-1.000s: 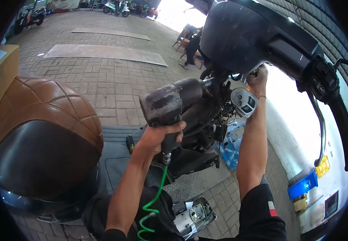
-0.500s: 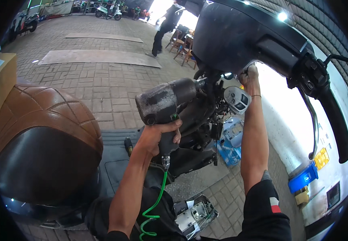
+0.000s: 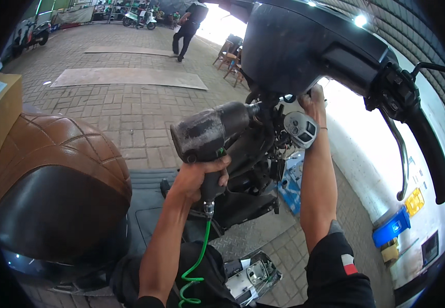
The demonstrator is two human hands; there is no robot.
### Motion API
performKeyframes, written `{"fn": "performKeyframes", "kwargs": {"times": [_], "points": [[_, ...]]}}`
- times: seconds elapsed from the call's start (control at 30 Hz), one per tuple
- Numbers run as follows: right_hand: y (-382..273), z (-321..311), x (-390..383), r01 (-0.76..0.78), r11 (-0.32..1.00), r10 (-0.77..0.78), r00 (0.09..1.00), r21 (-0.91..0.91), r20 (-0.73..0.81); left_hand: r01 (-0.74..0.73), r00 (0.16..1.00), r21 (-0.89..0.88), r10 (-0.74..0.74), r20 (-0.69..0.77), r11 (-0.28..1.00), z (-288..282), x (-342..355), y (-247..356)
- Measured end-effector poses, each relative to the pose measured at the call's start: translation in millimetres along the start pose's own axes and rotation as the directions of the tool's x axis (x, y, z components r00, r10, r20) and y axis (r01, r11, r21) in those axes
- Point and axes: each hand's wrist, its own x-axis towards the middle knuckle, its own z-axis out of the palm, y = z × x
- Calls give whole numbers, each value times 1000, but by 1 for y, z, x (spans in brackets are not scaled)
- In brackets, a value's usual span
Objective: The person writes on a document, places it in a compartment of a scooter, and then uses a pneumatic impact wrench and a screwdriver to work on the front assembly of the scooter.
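Note:
My left hand (image 3: 204,177) is wrapped around the grip of a worn grey air impact wrench (image 3: 202,134), fed by a coiled green air hose (image 3: 205,244). The wrench points right, its nose against the steering column (image 3: 268,105) of a partly stripped scooter. Beyond the column, my right hand (image 3: 314,101) is closed in a fist under the black handlebar cover (image 3: 304,49). What the fist grips is mostly hidden; a bit of shiny metal shows beside it. A silver-grey ignition lock cover (image 3: 300,130) sits in front of my right forearm.
On the left is a brown quilted seat (image 3: 63,138) with a cardboard box (image 3: 2,110) on it. A brake lever (image 3: 398,149) and grip (image 3: 430,159) jut out at right. A tray of metal parts (image 3: 253,277) lies below. Someone in dark clothes (image 3: 189,28) is walking farther back.
The person in the background has walked to the left. My right fist has shifted slightly to the left; the impact wrench has barely moved at the column.

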Motion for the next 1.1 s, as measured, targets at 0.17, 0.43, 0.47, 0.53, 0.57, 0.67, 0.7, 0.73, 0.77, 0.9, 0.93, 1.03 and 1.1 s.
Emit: {"fn": "performKeyframes", "kwargs": {"times": [0.17, 0.43, 0.47, 0.53, 0.57, 0.67, 0.7, 0.73, 0.77, 0.9, 0.93, 1.03, 1.1], "points": [[26, 28, -53, -6, 957, 23, 998, 288, -56, -26, 1000, -2, 26, -14, 1000, -5, -6, 1], [0, 24, -36, -151, 984, 167, 967, 96, -191, -51, 999, 5, 51, 13, 999, -1, -4, -2], [-3, 19, -33, -190, 975, 201, 975, 118, -95, -61, 998, 7, 61, 19, 998, -2, -3, -2], [-16, 5, -24, -271, 951, 259, 961, 149, 98, -78, 996, 11, 78, 32, 997, -6, -1, -5], [-19, -4, -16, -248, 937, 218, 966, 248, 141, -71, 997, -3, 71, 31, 997, -5, 0, -7], [-17, -20, -8, 14, 987, 4, 994, 159, -112, -49, 999, -35, 49, 10, 998, -5, 0, -7], [-21, -24, -10, 0, 989, 9, 998, 149, -60, -39, 999, -47, 40, 2, 998, -4, -1, -6], [-35, -40, -8, -8, 991, 9, 1000, 135, -8, -31, 1000, -63, 31, 0, 998, -3, -1, -6], [-56, -57, -8, -7, 994, 3, 999, 105, 39, -24, 1000, -65, 25, 14, 998, 0, 1, -9], [-51, 11, -70, 66, 818, -80, 997, -571, 1, -40, 999, -37, 40, -17, 999, -6, -3, -5], [-51, 22, -78, 86, 702, -102, 995, -707, 20, -47, 999, -30, 46, -23, 998, -7, -5, -1], [-88, -50, -71, 125, 599, -53, 992, -791, 116, -20, 999, -67, 23, 49, 998, 1, 4, -14], [-54, -55, -90, -18, 647, 65, 997, -762, 32, -23, 1000, -30, 23, -2, 999, -3, 0, -8]]}}
